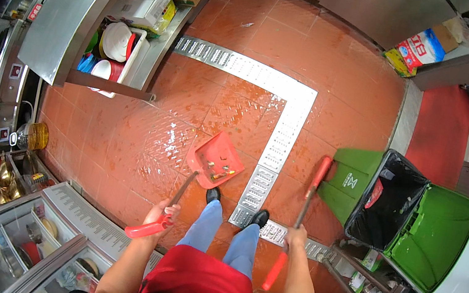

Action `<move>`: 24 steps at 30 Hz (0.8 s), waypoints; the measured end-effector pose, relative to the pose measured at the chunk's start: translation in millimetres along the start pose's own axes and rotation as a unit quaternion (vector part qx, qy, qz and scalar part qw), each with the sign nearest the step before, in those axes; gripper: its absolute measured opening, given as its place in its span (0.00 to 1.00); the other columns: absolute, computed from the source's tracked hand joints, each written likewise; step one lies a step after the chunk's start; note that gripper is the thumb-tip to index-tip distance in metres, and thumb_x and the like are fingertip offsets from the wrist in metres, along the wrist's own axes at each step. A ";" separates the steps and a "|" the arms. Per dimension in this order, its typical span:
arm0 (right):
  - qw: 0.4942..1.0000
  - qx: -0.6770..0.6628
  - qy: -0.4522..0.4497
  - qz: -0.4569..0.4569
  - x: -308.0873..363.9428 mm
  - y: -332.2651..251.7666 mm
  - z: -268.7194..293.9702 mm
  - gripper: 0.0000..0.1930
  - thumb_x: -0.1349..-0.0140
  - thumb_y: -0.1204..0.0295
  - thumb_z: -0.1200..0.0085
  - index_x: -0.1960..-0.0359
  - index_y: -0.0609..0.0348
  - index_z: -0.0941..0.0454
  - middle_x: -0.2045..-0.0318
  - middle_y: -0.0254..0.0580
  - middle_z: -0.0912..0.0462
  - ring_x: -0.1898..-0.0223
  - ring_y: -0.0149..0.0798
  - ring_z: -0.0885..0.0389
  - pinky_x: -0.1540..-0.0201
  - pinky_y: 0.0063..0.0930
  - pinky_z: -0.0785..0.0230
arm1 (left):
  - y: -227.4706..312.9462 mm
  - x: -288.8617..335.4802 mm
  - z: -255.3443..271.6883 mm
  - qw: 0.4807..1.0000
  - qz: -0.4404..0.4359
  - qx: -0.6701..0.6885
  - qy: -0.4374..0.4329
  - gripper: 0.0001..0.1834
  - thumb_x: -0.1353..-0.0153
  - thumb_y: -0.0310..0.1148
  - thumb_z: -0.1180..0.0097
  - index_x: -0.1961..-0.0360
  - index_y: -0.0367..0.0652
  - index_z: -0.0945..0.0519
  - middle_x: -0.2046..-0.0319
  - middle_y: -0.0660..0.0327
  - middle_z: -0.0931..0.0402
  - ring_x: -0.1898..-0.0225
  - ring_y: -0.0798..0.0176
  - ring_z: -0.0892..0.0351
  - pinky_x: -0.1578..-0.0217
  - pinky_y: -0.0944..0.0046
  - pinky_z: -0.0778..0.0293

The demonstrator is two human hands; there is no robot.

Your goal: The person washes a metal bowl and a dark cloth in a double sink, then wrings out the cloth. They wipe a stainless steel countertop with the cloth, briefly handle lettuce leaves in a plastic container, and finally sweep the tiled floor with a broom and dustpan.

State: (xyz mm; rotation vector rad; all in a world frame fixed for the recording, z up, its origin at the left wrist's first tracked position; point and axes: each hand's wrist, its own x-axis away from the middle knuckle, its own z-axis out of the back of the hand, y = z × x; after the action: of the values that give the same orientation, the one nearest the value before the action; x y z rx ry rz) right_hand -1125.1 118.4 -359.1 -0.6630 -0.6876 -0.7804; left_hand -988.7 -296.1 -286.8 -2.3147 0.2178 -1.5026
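My left hand (170, 213) is closed round the pole of a long-handled red dustpan (207, 149), just past its red grip. The pan is by my left shoe and holds small scraps of debris (219, 171), some yellow. My right hand (296, 238) is wrapped round a long pole tool (305, 206) with a red grip at the near end. Its far end is a narrow red part beside the green bin; I cannot tell whether that is a broom or a squeegee head.
Wet red tiles (192, 101) surround a metal drain grate (277, 135). At right stands a green bin (351, 176) with a black liner and its lid (441, 239) open. A steel shelf table (82, 13) is at left, a container counter (24, 235) near left, and a detergent bag (421, 51) far right.
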 end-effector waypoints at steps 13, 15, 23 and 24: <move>0.959 0.068 -0.188 0.201 75.1 -83.2 -6.3 0.31 0.43 0.76 0.52 0.36 0.48 0.41 0.83 0.36 0.29 0.88 0.32 0.32 0.87 0.27 0.37 | -82.8 20.4 33.0 0.907 -0.047 -0.397 0.133 0.15 0.38 0.35 0.51 0.54 0.37 0.30 0.64 0.55 0.26 0.63 0.59 0.24 0.60 0.62 0.26; 0.963 0.085 -0.126 0.223 40.0 -91.4 22.5 0.31 0.43 0.77 0.52 0.36 0.48 0.42 0.85 0.34 0.31 0.89 0.31 0.34 0.88 0.27 0.38 | -125.4 47.7 -24.4 0.711 -0.054 -0.700 -0.036 0.18 0.40 0.34 0.49 0.51 0.37 0.31 0.61 0.54 0.26 0.58 0.57 0.25 0.55 0.61 0.29; 0.990 0.088 0.009 0.106 -165.4 -259.9 131.9 0.25 0.46 0.80 0.52 0.44 0.60 0.36 0.87 0.38 0.31 0.91 0.35 0.33 0.91 0.32 0.39 | -20.6 23.8 -141.9 0.313 -0.145 -0.903 0.258 0.28 0.46 0.43 0.40 0.52 0.32 0.31 0.62 0.42 0.26 0.56 0.47 0.25 0.56 0.52 0.28; 0.988 0.110 0.013 0.103 -196.6 -274.7 136.9 0.22 0.47 0.81 0.52 0.47 0.62 0.33 0.87 0.38 0.31 0.91 0.36 0.32 0.91 0.32 0.39 | -5.8 11.0 -134.5 0.370 -0.024 -0.883 0.289 0.29 0.46 0.42 0.40 0.53 0.30 0.33 0.64 0.43 0.26 0.59 0.47 0.24 0.59 0.51 0.26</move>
State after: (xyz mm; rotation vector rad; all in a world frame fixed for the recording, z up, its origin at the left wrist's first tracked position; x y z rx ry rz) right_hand -1488.1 150.1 -350.7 -0.5112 -0.6582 -0.5125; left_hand -1106.2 -324.2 -226.4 -2.0411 3.4493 -2.3964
